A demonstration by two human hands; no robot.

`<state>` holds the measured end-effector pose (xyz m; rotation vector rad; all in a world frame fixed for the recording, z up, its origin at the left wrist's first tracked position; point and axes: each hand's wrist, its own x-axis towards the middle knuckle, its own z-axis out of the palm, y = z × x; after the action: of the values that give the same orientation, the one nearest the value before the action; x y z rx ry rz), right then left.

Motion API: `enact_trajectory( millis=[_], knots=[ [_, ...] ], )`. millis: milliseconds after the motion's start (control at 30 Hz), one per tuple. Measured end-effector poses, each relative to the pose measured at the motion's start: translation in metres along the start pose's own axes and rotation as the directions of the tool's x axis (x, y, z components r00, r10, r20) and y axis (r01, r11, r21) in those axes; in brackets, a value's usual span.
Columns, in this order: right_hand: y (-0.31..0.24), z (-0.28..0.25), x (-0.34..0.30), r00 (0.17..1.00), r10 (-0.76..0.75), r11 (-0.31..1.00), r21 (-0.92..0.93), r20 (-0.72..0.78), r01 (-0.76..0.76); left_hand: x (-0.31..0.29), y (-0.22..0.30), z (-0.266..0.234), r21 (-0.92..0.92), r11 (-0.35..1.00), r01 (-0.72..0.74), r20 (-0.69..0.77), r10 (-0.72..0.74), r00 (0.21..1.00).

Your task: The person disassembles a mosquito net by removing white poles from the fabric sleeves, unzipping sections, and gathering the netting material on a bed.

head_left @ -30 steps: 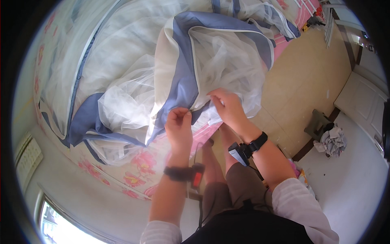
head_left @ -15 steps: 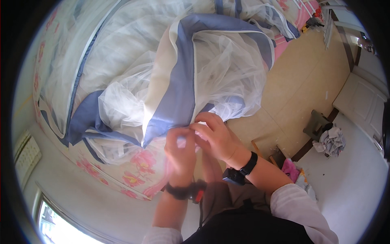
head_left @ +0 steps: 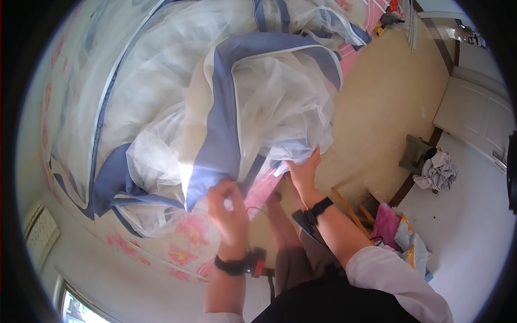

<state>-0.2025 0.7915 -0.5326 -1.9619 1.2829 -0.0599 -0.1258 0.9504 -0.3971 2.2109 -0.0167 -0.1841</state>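
Observation:
A big white mesh net (head_left: 161, 97) with wide blue-grey fabric borders (head_left: 223, 129) lies heaped over a bed with a pink flowered sheet (head_left: 188, 231). My left hand (head_left: 229, 212) pinches the lower end of a blue border strip just above my lap. My right hand (head_left: 304, 169) reaches a little further out and grips the gathered white mesh at its lower right edge. Both wrists carry dark bands. My legs show below the hands.
Tan floor (head_left: 388, 107) spreads to the right of the bed. A crumpled grey cloth (head_left: 436, 172) lies by a white door (head_left: 474, 118). Pink and patterned fabric (head_left: 398, 231) sits near my right elbow. A wall panel (head_left: 37, 237) is at lower left.
My hands came together at the net's edge, then parted: the right moved out to the right onto the mesh, the left stayed low on the blue border. The net has shifted.

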Motion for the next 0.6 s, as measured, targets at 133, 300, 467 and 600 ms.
enact_trajectory(
  millis=[133, 300, 467, 600],
  knots=[
    [-0.005, -0.007, 0.061, 0.996, 0.079, 0.899, 0.428, 0.049, -0.093, -0.010, 0.009, 0.000, -0.114, 0.993, 0.020, 0.091, -0.009, 0.996],
    [-0.101, -0.047, 0.087, 0.830, -0.502, 0.806, 0.217, -0.244, 0.551, -0.012, 0.028, -0.007, -0.192, 0.978, -0.084, 0.090, 0.103, 0.991],
    [-0.183, -0.059, 0.059, 0.429, -0.873, 0.479, 0.235, 0.232, 0.846, -0.012, 0.073, -0.041, -0.252, 0.948, -0.196, -0.086, 0.180, 0.980],
    [-0.228, -0.054, 0.046, 0.226, -0.883, 0.402, 0.411, 0.412, 0.818, -0.015, 0.104, -0.080, -0.214, 0.964, -0.157, -0.150, 0.126, 0.981]
  ],
)
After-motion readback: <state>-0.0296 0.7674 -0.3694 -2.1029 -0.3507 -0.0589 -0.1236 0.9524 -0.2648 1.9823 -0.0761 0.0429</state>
